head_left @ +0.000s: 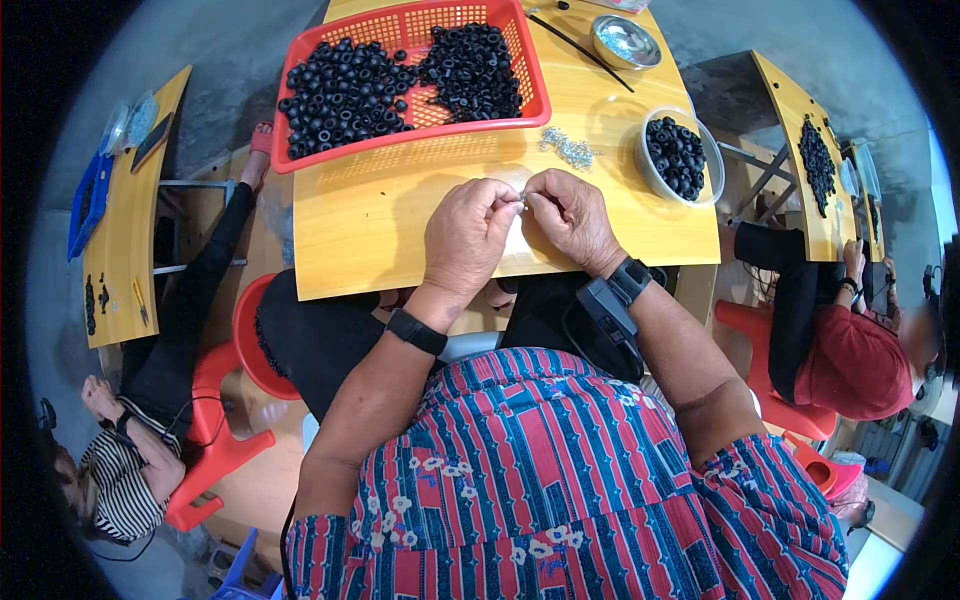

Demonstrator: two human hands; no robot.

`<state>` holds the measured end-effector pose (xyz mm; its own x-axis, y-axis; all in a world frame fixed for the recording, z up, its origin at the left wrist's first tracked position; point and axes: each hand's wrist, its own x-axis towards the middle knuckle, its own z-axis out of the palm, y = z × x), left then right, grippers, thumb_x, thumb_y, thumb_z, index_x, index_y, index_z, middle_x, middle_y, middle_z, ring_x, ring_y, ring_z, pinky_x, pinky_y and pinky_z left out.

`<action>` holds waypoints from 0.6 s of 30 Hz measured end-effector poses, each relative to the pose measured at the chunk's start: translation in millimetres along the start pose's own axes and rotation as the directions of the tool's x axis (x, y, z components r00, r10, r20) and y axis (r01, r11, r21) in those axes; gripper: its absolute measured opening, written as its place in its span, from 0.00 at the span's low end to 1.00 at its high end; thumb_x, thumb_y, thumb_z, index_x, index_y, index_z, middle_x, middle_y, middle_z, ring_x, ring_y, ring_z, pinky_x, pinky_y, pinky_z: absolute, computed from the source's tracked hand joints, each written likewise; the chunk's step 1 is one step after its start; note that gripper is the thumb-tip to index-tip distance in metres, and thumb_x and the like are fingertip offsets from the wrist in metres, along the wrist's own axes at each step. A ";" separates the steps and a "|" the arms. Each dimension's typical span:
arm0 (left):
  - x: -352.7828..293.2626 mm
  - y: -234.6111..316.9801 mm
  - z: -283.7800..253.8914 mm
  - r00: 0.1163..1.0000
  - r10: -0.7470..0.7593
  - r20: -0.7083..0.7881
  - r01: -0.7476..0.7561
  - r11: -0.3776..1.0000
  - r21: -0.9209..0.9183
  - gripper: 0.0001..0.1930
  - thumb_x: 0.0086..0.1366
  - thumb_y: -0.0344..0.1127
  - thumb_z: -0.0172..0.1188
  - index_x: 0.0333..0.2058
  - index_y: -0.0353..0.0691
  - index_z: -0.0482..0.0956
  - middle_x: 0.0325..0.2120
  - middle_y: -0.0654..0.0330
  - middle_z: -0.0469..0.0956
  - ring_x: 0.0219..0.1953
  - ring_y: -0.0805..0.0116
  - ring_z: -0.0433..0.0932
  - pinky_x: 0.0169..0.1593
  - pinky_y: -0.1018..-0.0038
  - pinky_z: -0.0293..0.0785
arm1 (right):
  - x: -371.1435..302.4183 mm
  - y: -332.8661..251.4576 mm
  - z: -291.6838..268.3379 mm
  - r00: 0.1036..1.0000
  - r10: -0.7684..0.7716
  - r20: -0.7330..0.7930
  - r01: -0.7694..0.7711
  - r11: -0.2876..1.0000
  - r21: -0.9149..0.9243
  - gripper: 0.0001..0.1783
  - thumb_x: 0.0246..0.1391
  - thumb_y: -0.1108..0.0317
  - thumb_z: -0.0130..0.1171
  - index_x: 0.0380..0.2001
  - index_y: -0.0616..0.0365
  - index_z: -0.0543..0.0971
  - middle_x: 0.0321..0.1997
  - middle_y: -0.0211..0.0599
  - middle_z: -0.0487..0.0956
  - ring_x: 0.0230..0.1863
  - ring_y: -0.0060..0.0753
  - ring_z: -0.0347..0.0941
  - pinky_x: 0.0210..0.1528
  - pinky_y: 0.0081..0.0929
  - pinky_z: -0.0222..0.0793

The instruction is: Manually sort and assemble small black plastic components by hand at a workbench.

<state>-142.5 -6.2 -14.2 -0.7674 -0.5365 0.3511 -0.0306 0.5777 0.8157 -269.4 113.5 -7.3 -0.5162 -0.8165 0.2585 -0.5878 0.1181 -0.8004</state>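
The left hand is almost fully closed, thumb and forefinger pinched together at the tips. The right hand faces it in a matching pinch, remaining fingers curled toward the palm. A small shiny piece is located between the two sets of fingertips; it is too small and too covered to identify further. Both hands are positioned above the near half of the yellow wood-grain worktop, near its middle.

Just beyond the right hand, a loose pile of small clear beads lies directly on the surface. To the right of the pile stands a round translucent plastic tub containing black beads.

Far left: a red plastic mesh basket. Large black ring-shaped beads occupy its left side; smaller black pieces occupy its right side.

Far right: a thin black rod lies diagonally, its near end close to a round metal bowl containing pale blue pieces.
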 end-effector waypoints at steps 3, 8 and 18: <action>-0.2 0.9 0.2 1.000 -0.005 -0.001 0.005 1.000 0.005 0.04 0.60 0.29 0.64 0.34 0.39 0.78 0.26 0.60 0.78 0.25 0.70 0.77 0.32 0.74 0.74 | 0.9 0.6 -0.3 1.000 -0.008 0.018 0.008 1.000 -0.003 0.07 0.55 0.68 0.55 0.32 0.60 0.77 0.28 0.44 0.77 0.31 0.45 0.76 0.36 0.34 0.72; 0.4 0.7 0.0 1.000 -0.003 -0.010 0.003 1.000 0.021 0.04 0.60 0.28 0.63 0.34 0.39 0.77 0.27 0.60 0.78 0.25 0.69 0.77 0.31 0.73 0.74 | 1.7 0.7 -0.5 0.998 -0.038 0.044 0.040 0.998 -0.046 0.08 0.56 0.66 0.54 0.32 0.60 0.77 0.29 0.45 0.77 0.32 0.49 0.76 0.37 0.37 0.72; 0.3 0.1 -0.3 1.000 0.006 0.007 -0.007 0.999 0.048 0.05 0.59 0.28 0.63 0.33 0.39 0.76 0.26 0.60 0.78 0.25 0.67 0.77 0.32 0.71 0.74 | 1.5 2.5 0.2 0.998 -0.051 0.041 0.054 0.996 -0.077 0.08 0.56 0.66 0.53 0.32 0.59 0.77 0.31 0.45 0.77 0.34 0.51 0.76 0.39 0.39 0.72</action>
<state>-142.5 -6.5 -13.9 -0.7722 -0.5283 0.3530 -0.0563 0.6103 0.7902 -271.5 112.4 -9.1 -0.4592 -0.8442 0.2766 -0.6613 0.1170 -0.7409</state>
